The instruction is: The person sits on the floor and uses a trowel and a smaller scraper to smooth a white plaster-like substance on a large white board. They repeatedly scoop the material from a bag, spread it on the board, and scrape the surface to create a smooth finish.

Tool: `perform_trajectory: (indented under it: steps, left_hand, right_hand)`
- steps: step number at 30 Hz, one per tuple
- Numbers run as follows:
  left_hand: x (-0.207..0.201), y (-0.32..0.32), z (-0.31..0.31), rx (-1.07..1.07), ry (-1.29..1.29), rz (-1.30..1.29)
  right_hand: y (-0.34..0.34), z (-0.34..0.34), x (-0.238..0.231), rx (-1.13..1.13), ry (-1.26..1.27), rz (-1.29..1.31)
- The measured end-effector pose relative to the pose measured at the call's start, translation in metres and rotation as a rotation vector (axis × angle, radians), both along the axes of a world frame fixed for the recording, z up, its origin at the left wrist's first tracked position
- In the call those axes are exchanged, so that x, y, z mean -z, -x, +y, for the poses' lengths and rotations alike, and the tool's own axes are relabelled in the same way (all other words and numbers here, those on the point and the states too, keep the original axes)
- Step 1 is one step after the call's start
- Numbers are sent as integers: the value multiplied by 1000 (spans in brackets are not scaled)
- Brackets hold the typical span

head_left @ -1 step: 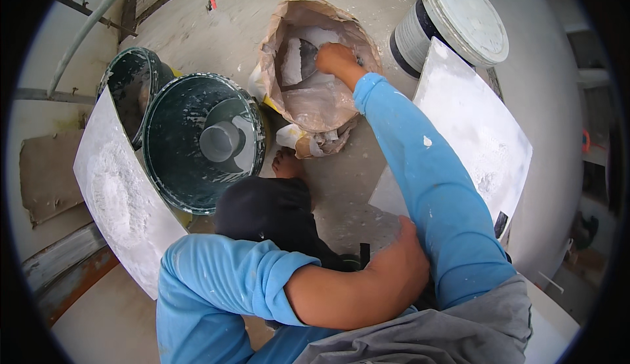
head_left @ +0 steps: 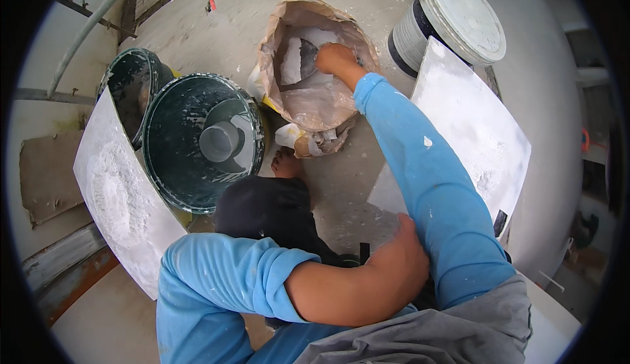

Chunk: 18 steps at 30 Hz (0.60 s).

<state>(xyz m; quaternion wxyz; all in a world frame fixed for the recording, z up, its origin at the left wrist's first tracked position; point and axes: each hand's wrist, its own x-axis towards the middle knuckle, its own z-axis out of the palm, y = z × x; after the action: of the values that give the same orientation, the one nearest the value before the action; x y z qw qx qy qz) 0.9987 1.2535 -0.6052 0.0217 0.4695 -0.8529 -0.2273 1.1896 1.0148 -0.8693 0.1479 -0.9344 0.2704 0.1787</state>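
Note:
My right hand (head_left: 338, 59) reaches down into an open brown paper bag (head_left: 315, 111) at the far middle. Its fingers are closed at the edge of a dark, rounded scoop (head_left: 308, 60), whose grip is hidden under the hand. White powder (head_left: 291, 62) lies on and beside the scoop, with more at the bag's far inner side. My left hand (head_left: 403, 259) is folded across my body, resting by my right sleeve near the elbow. Its fingers are mostly hidden there, so whether they are closed does not show.
A dark green bucket (head_left: 172, 190) with a grey cup (head_left: 218, 142) inside stands left of the bag, another bucket (head_left: 159, 70) behind it. White-dusted boards lean at left (head_left: 115, 193) and right (head_left: 469, 121). A white lidded pail (head_left: 462, 16) stands far right. My bare foot (head_left: 287, 164) is near the bag.

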Motion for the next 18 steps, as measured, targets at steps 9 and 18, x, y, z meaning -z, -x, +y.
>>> perform_trajectory:
  steps: [9, 18]
  left_hand:
    - [2, 20, -10, -16, -51, -19]
    - [0, 48, -28, -20, -248, -61]
  right_hand:
    - [37, 2, -56, 132, 43, -64]
    - [87, 11, -53, 193, 121, -241]
